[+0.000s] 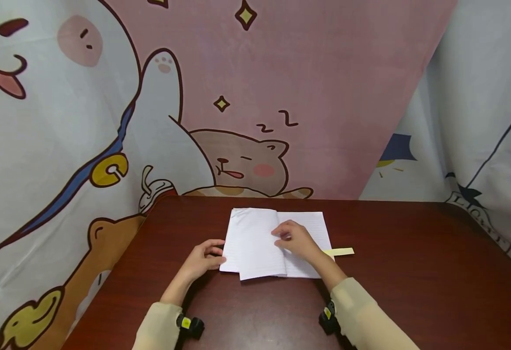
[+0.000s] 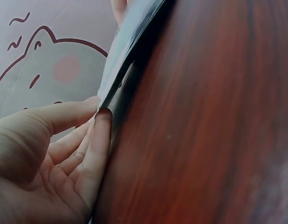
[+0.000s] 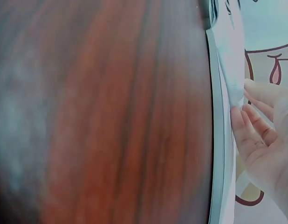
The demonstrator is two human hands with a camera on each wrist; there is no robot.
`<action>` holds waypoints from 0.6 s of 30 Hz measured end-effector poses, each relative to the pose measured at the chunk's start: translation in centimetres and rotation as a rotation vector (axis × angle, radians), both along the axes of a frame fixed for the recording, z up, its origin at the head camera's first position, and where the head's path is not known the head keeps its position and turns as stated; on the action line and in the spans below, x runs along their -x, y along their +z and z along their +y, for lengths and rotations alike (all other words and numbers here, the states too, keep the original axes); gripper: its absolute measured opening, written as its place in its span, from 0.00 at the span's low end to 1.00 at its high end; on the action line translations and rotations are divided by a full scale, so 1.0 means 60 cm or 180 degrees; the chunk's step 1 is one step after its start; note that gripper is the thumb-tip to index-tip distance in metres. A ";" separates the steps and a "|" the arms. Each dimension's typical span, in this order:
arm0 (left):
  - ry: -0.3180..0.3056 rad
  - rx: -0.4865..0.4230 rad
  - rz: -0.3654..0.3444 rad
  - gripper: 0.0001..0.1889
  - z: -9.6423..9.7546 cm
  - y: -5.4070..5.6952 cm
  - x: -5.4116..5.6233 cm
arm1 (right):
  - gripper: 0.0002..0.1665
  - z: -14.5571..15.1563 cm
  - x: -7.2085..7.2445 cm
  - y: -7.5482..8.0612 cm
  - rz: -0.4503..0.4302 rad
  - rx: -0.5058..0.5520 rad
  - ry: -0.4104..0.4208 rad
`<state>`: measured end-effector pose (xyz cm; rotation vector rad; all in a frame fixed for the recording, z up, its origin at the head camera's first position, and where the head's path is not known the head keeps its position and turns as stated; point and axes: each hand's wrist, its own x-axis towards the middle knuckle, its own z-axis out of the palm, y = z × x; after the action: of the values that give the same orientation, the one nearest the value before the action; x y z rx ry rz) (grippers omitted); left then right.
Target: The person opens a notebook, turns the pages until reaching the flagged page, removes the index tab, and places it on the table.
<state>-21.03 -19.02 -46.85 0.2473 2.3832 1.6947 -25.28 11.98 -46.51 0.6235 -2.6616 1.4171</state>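
A lined white notebook (image 1: 255, 243) lies spread out on the table. One of its left leaves sits askew, its lower corner jutting past the near edge. My left hand (image 1: 201, 261) grips the notebook's left edge; in the left wrist view its thumb (image 2: 69, 114) is above the edge and fingers are below. Near the spine, my right hand (image 1: 296, 239) has bent fingers with the tips at the leaf. The right wrist view shows the leaf (image 3: 231, 60) bulging up by the thumb and fingertips; whether they pinch it cannot be told.
A pale yellow strip (image 1: 343, 252) sticks out from the notebook's right side. The notebook stands on a dark red-brown wooden table (image 1: 413, 272). Behind it hangs a cartoon-printed cloth (image 1: 338, 97). Both wrists carry black devices, such as the left wrist device (image 1: 191, 326).
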 end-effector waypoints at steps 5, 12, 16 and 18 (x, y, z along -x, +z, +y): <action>-0.0033 -0.0023 -0.0007 0.25 -0.001 0.005 -0.001 | 0.12 -0.013 -0.002 0.001 0.0067 -0.0176 0.0023; 0.0099 0.0126 0.0178 0.18 -0.001 0.018 -0.003 | 0.10 -0.016 -0.004 0.003 0.0183 -0.0280 0.0094; 0.0385 0.0438 0.0433 0.17 0.006 0.029 -0.001 | 0.12 -0.007 -0.002 0.005 0.0071 -0.0218 0.0256; 0.0512 0.0639 0.0591 0.17 0.012 0.037 0.002 | 0.14 0.002 -0.001 0.007 -0.0002 -0.0166 0.0313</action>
<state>-21.13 -18.30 -44.65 0.1924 2.7554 1.5401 -25.24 12.08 -46.08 0.7687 -2.7112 1.3745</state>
